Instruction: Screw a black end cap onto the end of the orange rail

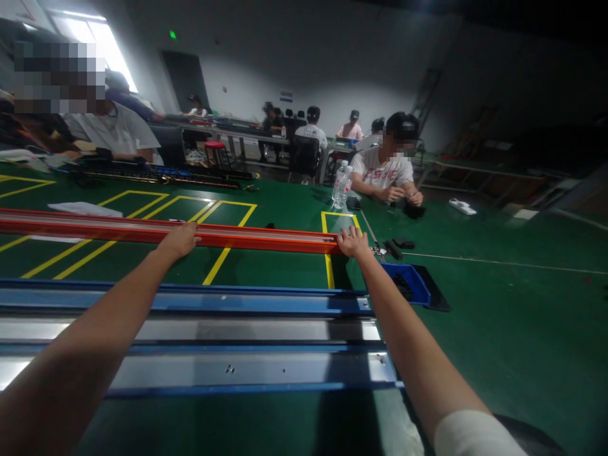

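Note:
A long orange-red rail (266,238) runs across the green table, from the left edge of the view to just right of centre. My left hand (180,240) is closed around it near the middle of the view. At its right end, my right hand (352,242) grips it with the fingers over the top. Nearer to me, below both arms, lie long metal profiles with blue edges, a far one (285,304) and a near one (256,370), with a silver strip (275,329) between them. Small holes show in the near profile.
A blue bin (418,285) with dark parts sits right of the profiles. Two water bottles (341,187) stand near a seated person (387,164) across the table. Yellow tape outlines (221,266) mark the green tabletop (513,329). Dark rails (156,174) lie at the far left.

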Tool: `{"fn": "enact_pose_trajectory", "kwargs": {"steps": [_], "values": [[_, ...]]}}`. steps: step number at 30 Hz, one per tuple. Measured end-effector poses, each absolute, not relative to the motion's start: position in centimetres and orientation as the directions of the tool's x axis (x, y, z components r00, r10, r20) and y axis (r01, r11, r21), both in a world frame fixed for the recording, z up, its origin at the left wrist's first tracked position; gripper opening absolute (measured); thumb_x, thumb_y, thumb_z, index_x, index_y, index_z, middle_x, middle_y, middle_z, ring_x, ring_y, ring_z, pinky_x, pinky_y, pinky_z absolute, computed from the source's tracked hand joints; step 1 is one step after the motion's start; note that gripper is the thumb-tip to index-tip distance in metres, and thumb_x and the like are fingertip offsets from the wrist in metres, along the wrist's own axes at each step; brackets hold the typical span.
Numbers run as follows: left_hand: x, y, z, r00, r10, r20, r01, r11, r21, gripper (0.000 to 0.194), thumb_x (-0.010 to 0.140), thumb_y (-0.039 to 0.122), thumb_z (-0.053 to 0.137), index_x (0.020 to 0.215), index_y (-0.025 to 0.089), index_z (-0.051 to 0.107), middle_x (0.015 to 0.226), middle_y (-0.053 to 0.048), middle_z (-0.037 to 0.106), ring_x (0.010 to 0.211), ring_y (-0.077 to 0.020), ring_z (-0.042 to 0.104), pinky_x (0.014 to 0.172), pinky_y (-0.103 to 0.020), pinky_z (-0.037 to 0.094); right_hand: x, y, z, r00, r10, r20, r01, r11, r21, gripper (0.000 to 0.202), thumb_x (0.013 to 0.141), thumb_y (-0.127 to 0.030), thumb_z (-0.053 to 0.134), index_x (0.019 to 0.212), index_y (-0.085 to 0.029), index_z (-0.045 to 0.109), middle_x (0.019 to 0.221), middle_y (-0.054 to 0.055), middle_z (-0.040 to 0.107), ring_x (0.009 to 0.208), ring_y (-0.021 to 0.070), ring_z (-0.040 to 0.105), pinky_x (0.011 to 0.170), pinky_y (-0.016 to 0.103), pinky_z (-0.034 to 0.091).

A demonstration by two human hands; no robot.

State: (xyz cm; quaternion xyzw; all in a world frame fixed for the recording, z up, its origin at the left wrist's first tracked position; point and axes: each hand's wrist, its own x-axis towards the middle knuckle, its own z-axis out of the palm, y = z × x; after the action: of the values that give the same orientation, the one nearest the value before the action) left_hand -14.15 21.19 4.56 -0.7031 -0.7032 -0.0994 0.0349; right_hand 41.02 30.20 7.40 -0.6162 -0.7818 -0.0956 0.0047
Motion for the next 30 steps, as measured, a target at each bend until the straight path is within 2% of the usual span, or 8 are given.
{"fn": "enact_pose_trajectory", "kwargs": {"steps": [3, 5, 8, 11, 15, 20, 25, 30], "values": [[-13.7, 20.2, 5.5, 0.002, 0.977, 0.212, 1.000, -0.006, 0.019, 0.044, 0.092, 0.024, 0.052, 0.129, 0.002, 0.059, 0.135, -0.028, 0.062, 0.130, -0.0362, 0.056, 0.116, -0.048, 0.039, 40.7, 29.5, 8.3, -0.257, 0.950, 0.180, 0.965, 0.242, 0.099, 0.054, 0.110, -0.049, 0.041, 0.156, -0.020, 0.045, 0.165, 0.017, 0.041, 0.151, 0.0377, 0.037, 0.120, 0.063, 0.029], [-13.7, 19.0, 6.2, 0.068, 0.982, 0.177, 0.998, -0.069, -0.001, 0.043, 0.094, 0.032, 0.051, 0.126, 0.007, 0.063, 0.136, -0.024, 0.063, 0.132, -0.0350, 0.056, 0.117, -0.046, 0.038, 40.8, 28.7, 9.1, -0.265, 0.939, 0.219, 0.964, 0.257, 0.065, 0.060, 0.111, -0.048, 0.027, 0.161, -0.015, 0.035, 0.168, 0.021, 0.034, 0.154, 0.0384, 0.029, 0.122, 0.060, 0.023], [-14.1, 16.2, 7.0, 0.207, 0.976, 0.067, 0.977, -0.209, 0.028, 0.046, 0.096, 0.045, 0.049, 0.118, 0.011, 0.071, 0.128, -0.019, 0.071, 0.126, -0.0314, 0.060, 0.117, -0.044, 0.040, 41.8, 26.8, 10.2, -0.299, 0.925, 0.233, 0.953, 0.303, 0.017, 0.062, 0.110, -0.045, 0.025, 0.159, -0.008, 0.035, 0.161, 0.026, 0.042, 0.150, 0.0404, 0.034, 0.119, 0.053, 0.027], [-15.0, 12.6, 6.8, 0.273, 0.962, -0.025, 0.959, -0.270, 0.081, 0.055, 0.096, 0.056, 0.048, 0.122, 0.016, 0.074, 0.125, -0.014, 0.074, 0.120, -0.0287, 0.066, 0.112, -0.042, 0.045, 43.7, 23.3, 10.3, -0.394, 0.908, 0.144, 0.916, 0.401, -0.023, 0.048, 0.108, -0.040, 0.038, 0.143, -0.012, 0.055, 0.145, 0.023, 0.060, 0.136, 0.0381, 0.051, 0.112, 0.047, 0.038], [-16.0, 8.9, 5.5, 0.232, 0.966, -0.116, 0.963, -0.211, 0.169, 0.059, 0.091, 0.064, 0.050, 0.126, 0.024, 0.076, 0.133, -0.012, 0.072, 0.129, -0.0330, 0.063, 0.116, -0.046, 0.043, 45.8, 17.6, 8.9, -0.531, 0.847, 0.001, 0.844, 0.529, -0.092, 0.039, 0.107, -0.040, 0.046, 0.133, -0.016, 0.064, 0.131, 0.016, 0.071, 0.124, 0.0307, 0.064, 0.106, 0.038, 0.045], [-15.8, 7.5, 4.6, 0.240, 0.957, -0.162, 0.952, -0.199, 0.233, 0.057, 0.092, 0.060, 0.046, 0.124, 0.025, 0.078, 0.128, -0.011, 0.076, 0.120, -0.0320, 0.070, 0.108, -0.042, 0.051, 45.8, 13.6, 7.0, -0.594, 0.801, -0.074, 0.801, 0.581, -0.145, 0.052, 0.111, -0.045, 0.032, 0.146, -0.016, 0.058, 0.142, 0.016, 0.067, 0.128, 0.0312, 0.063, 0.108, 0.042, 0.045], [-14.9, 7.1, 4.4, 0.190, 0.974, -0.125, 0.975, -0.172, 0.140, 0.060, 0.092, 0.057, 0.041, 0.122, 0.020, 0.078, 0.129, -0.014, 0.075, 0.122, -0.0336, 0.069, 0.109, -0.045, 0.050, 45.5, 13.2, 5.8, -0.608, 0.789, -0.090, 0.791, 0.592, -0.152, 0.061, 0.111, -0.049, 0.029, 0.157, -0.014, 0.047, 0.153, 0.020, 0.058, 0.138, 0.0345, 0.056, 0.114, 0.047, 0.040], [-14.6, 6.8, 3.8, 0.166, 0.984, -0.067, 0.982, -0.159, 0.102, 0.058, 0.091, 0.056, 0.040, 0.118, 0.021, 0.078, 0.126, -0.014, 0.077, 0.119, -0.0332, 0.070, 0.107, -0.045, 0.052, 45.7, 13.3, 5.2, -0.597, 0.797, -0.089, 0.799, 0.580, -0.161, 0.062, 0.111, -0.051, 0.026, 0.161, -0.018, 0.041, 0.163, 0.016, 0.047, 0.150, 0.0325, 0.042, 0.120, 0.049, 0.033]]}}
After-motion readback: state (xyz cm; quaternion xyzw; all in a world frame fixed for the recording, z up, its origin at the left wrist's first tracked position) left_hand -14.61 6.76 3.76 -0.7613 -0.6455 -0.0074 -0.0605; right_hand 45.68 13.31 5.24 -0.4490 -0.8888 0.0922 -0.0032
